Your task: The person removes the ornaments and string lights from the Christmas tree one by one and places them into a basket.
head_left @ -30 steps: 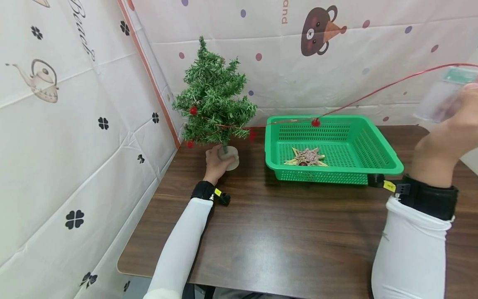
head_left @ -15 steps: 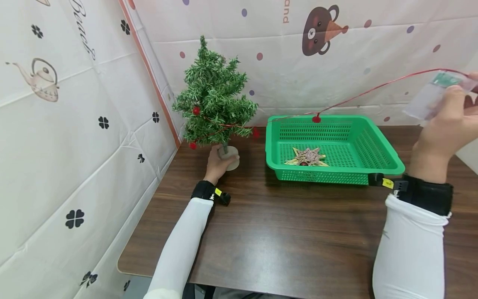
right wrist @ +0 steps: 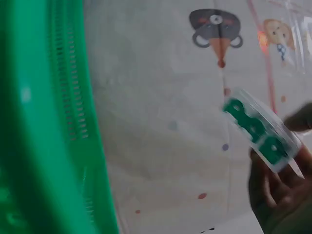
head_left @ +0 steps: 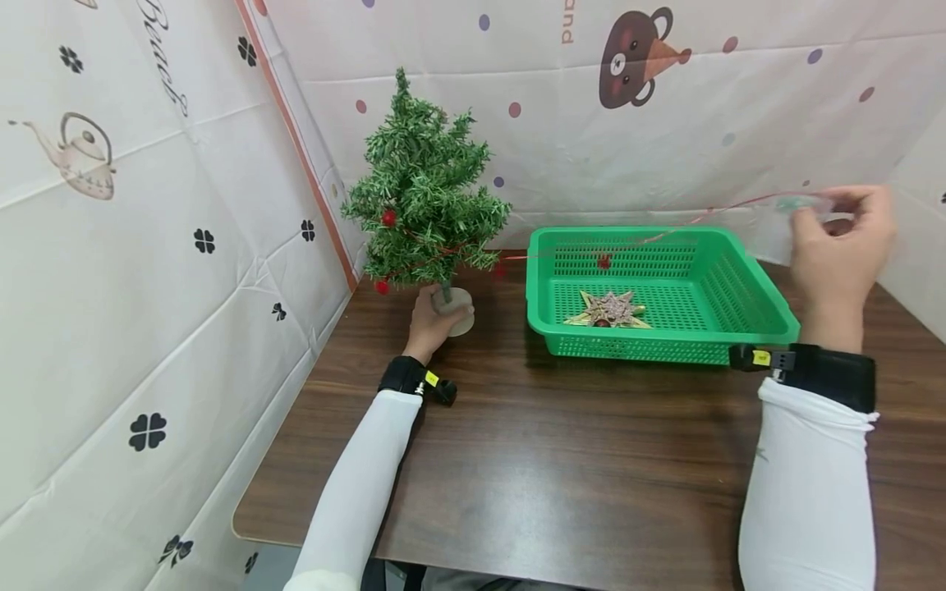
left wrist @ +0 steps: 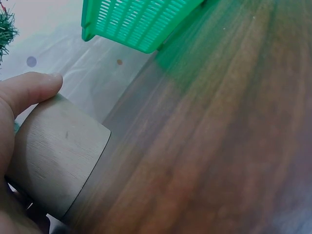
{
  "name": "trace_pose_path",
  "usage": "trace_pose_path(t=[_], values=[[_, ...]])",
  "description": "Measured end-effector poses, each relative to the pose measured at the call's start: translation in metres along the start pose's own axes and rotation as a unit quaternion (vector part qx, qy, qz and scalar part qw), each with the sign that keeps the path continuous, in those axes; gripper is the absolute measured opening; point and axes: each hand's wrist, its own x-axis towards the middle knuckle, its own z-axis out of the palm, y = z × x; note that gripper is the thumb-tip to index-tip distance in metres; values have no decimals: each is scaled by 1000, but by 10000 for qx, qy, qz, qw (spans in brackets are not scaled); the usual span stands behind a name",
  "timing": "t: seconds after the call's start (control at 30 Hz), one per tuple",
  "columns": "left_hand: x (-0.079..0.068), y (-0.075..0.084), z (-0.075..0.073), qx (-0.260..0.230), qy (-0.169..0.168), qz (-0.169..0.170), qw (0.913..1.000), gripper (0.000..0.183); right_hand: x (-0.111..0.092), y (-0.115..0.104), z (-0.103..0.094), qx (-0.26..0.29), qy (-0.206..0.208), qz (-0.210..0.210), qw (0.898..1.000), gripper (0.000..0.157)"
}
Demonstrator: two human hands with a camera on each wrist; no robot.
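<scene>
A small green artificial Christmas tree (head_left: pixel 424 180) stands upright at the back left of the table. My left hand (head_left: pixel 430 322) grips its round wooden base (left wrist: pixel 61 151), the thumb lying along the edge in the left wrist view. Red string (head_left: pixel 727 207) runs from the lower branches across the basket to my right hand (head_left: pixel 842 254). Small red balls, one of them a red ball (head_left: pixel 388 217) on the tree, hang along this string. Raised above the basket's right side, my right hand pinches a clear plastic packet (right wrist: pixel 258 131) with a green wavy piece inside.
Behind the string sits a green plastic basket (head_left: pixel 665 349) holding a glittery gold star (head_left: pixel 609 310) and a small dark red ball. Printed sheets cover the walls at the back and left. The brown wooden table (head_left: pixel 562 460) extends toward the front.
My right hand has moved left and down with the packet. The string now hangs lower, and its ball over the basket has dropped slightly leftward. My left hand stays on the base.
</scene>
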Motion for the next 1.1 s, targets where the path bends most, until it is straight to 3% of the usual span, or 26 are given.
trace_pose_path(t=[0.13,0.27,0.43,0.63,0.83,1.1], values=[[0,1,0,3,8,-28,10000,86,0,18,-2,-744,-1192,65,9901,21],[0,1,0,-20,19,-19,10000,86,1,30,-3,-1414,-1916,-198,9710,18],[1,1,0,-62,18,19,10000,87,2,37,-1,-1953,-2995,-431,9329,37],[2,-1,0,-39,18,-19,10000,85,-2,43,11,-2278,-4103,-410,8821,38],[2,-3,1,-35,34,-2,10000,82,-4,52,21,-2450,-4761,-487,8432,29],[2,-2,0,10,44,85,10000,82,-5,59,25,-2476,-5278,-569,8105,18]])
